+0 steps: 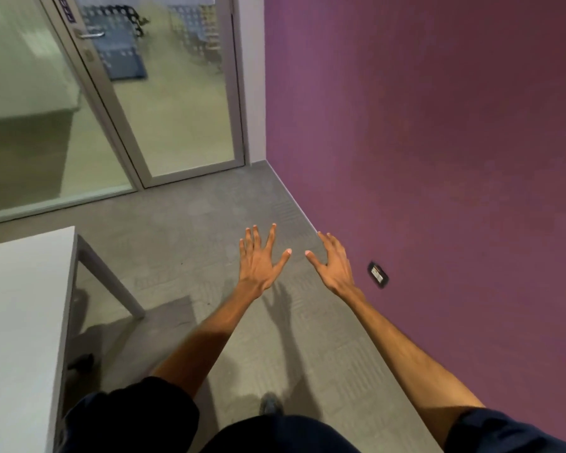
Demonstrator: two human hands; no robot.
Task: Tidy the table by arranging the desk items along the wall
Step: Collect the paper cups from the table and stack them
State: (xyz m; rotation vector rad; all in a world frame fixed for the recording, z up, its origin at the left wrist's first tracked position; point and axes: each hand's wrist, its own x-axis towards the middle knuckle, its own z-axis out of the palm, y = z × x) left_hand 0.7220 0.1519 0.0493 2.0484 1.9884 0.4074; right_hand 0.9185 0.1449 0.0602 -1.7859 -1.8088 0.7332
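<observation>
Both grips, left hand (258,261) and right hand (335,264), are spread and empty over the floor (209,223). No desk item is visible; judged step: approach, so next turn toward the tabletop (17,305), left of both grips.

The single head view looked forward and steeply down from standing height. It faced a room corner: glass door (164,93) upper left, purple wall (438,142) filling the right, table (20,322) at the left edge, floor (193,223) far below.
</observation>
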